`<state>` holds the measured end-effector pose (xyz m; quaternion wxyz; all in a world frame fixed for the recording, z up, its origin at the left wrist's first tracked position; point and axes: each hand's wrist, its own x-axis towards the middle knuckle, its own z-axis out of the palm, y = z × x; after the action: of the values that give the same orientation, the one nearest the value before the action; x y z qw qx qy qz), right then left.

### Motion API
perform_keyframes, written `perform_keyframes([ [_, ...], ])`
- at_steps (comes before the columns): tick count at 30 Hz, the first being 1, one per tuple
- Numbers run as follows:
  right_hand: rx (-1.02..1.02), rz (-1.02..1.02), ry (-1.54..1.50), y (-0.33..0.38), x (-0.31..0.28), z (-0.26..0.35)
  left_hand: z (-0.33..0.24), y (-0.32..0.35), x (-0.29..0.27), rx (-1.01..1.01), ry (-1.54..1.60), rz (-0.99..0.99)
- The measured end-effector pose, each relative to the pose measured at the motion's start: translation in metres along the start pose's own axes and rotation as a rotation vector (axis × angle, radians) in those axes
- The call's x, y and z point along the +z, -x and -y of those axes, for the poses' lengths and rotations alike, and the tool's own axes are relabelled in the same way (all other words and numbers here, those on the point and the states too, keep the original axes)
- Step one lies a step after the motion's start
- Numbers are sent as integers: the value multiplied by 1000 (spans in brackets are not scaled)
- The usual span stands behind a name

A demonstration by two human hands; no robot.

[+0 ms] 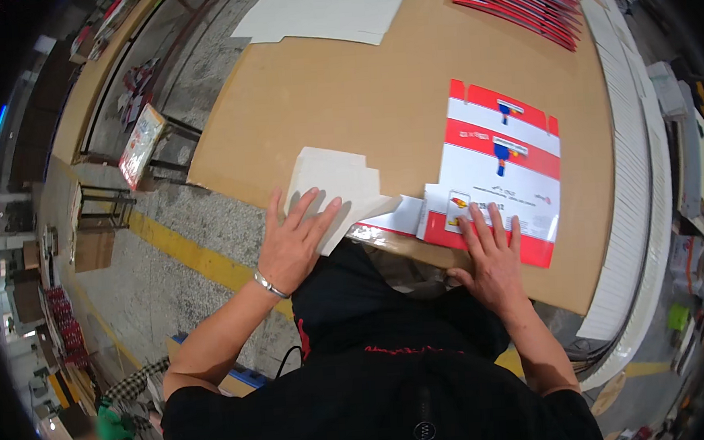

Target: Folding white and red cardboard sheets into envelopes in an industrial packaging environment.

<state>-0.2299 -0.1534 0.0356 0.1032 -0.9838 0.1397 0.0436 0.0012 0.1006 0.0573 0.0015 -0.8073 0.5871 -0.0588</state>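
My left hand [295, 238] lies with spread fingers on a pale, plain cardboard flap [335, 177], part of a folded-over carton piece. A glossy red and white edge [400, 217] shows to the right of this flap, near the table's front edge. With fingers apart and flat, my right hand [491, 258] rests on the near part of a printed red and white carton sheet [498, 163] with blue pictures. The sheet lies flat; a narrow white flap stands at its left side. Whether the two cardboard parts are joined cannot be told.
Both pieces lie on a brown board-topped table [320, 93]. At its far right is a stack of folded red cartons [520, 4]; plain white-grey sheets [327, 8] lie at the far left. White layered strips [627, 163] line the right edge. A stool [142, 144] bearing a printed package stands left.
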Motion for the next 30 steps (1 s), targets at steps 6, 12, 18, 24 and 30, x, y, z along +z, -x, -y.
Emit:
perform_keyframes([
  [6,5,-46,20,2,5,0,16,-21,17,-397,705,-212],
  [12,-3,-43,12,-2,4,1,-24,-51,68,-681,1744,-829],
  [18,-44,-56,43,0,8,-14,-33,-72,67,-523,1050,-577],
  [24,-88,-18,70,-5,-4,-17,-27,-78,60,197,575,-348],
  [30,-82,-47,155,-7,4,-17,-44,-78,41,213,410,45],
])
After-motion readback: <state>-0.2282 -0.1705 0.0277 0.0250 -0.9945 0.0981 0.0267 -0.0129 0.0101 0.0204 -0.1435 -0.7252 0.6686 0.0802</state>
